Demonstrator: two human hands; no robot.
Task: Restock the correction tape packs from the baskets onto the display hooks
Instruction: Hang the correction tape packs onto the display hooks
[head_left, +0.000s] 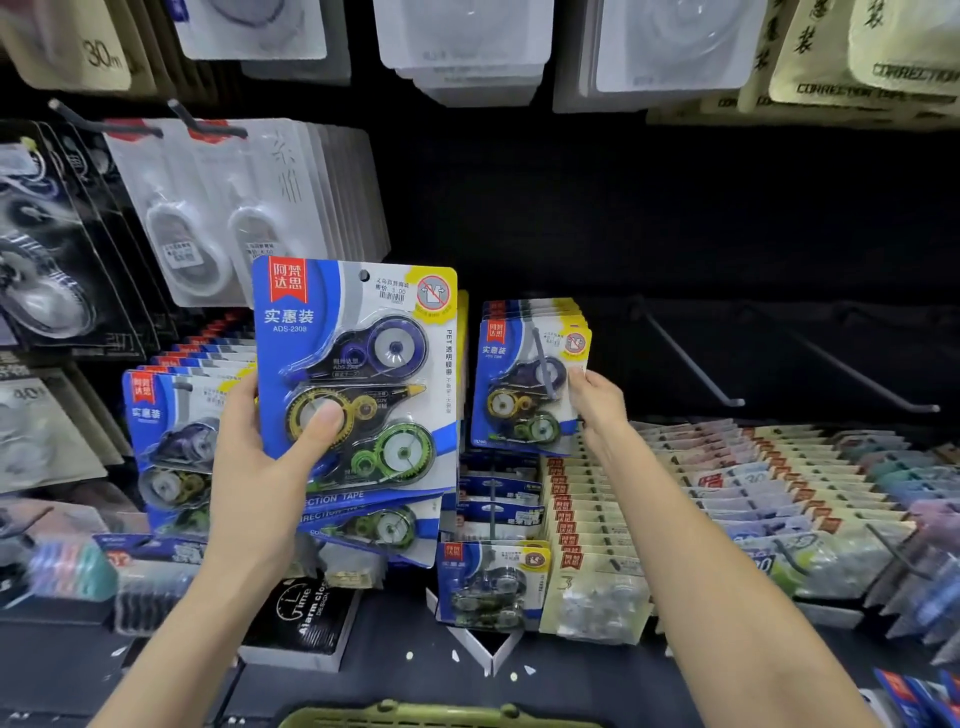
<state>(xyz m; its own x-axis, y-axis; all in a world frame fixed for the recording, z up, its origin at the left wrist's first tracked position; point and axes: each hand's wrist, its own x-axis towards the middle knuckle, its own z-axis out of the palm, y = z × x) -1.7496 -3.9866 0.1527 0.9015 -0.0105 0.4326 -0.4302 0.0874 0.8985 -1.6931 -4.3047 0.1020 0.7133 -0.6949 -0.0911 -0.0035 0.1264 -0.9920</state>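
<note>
Dark wall (675, 208) of hooks (685, 358), left hand (249, 467) gripping fanned blue packs (358, 374) mid-frame, right hand (597, 405) pinching hung packs (524, 384) right of centre, decent risk of dropping that loose one-handed stack.

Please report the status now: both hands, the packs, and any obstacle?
Left hand grips stack of blue packs. Right hand pinches edge of hung packs. Bare hooks at right, nothing in the way.

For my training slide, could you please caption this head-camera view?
Left hand holds blue correction tape packs; right hand pinches matching packs hung on a display hook.
</note>
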